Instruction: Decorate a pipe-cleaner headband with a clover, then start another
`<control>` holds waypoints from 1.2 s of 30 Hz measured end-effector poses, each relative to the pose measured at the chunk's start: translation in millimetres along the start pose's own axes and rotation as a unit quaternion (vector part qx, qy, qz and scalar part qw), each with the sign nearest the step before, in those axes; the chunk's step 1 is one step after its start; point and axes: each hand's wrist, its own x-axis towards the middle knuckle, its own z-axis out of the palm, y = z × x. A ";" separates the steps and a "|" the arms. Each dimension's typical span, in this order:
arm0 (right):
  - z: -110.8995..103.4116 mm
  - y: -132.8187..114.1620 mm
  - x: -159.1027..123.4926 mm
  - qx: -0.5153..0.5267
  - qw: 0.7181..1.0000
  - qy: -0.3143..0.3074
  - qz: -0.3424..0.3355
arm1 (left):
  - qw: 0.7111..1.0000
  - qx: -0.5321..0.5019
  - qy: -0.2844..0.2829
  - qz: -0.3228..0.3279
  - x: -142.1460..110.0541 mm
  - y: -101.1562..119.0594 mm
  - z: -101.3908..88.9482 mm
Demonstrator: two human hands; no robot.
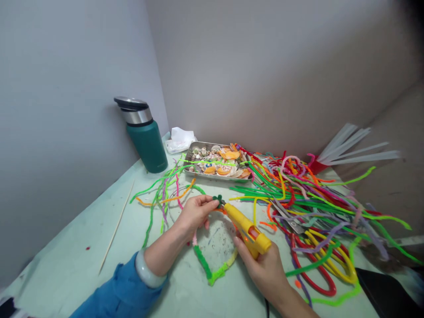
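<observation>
Some gluing seemed underway: left fingers (209,206) pinched a green piece (217,198), right fingers (244,252) wrapped a glue gun (239,221), steadiness probably needed next.

Your head-worn view looks forward and down over your forearms (168,249); your left hand (195,214) and right hand (267,269) show close, below the frame's middle, with the table (76,251) across the lower half and the walls (265,66), farther off, filling the upper.

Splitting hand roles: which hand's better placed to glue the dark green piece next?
Likely the right hand: it holds the yellow glue gun, aimed at the dark green piece, which the left hand pinches.
</observation>
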 end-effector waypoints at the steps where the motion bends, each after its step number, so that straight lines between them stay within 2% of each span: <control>1: -0.2 -0.2 0.3 -0.005 1.000 0.002 -0.002 | 1.000 -0.001 0.000 -0.003 -0.2 0.2 -0.1; 14: -0.5 -0.4 -0.9 -0.033 0.999 -0.013 -0.012 | 0.999 -0.032 0.007 -0.011 1.9 -3.3 -0.4; 20: -0.5 -1.1 -0.4 -0.042 0.999 -0.015 -0.011 | 1.000 -0.022 -0.011 -0.002 1.1 -3.5 -0.8; 36: 0.7 -0.1 -0.4 -0.033 0.999 -0.016 -0.001 | 1.000 0.001 -0.007 -0.003 2.3 -6.2 -1.1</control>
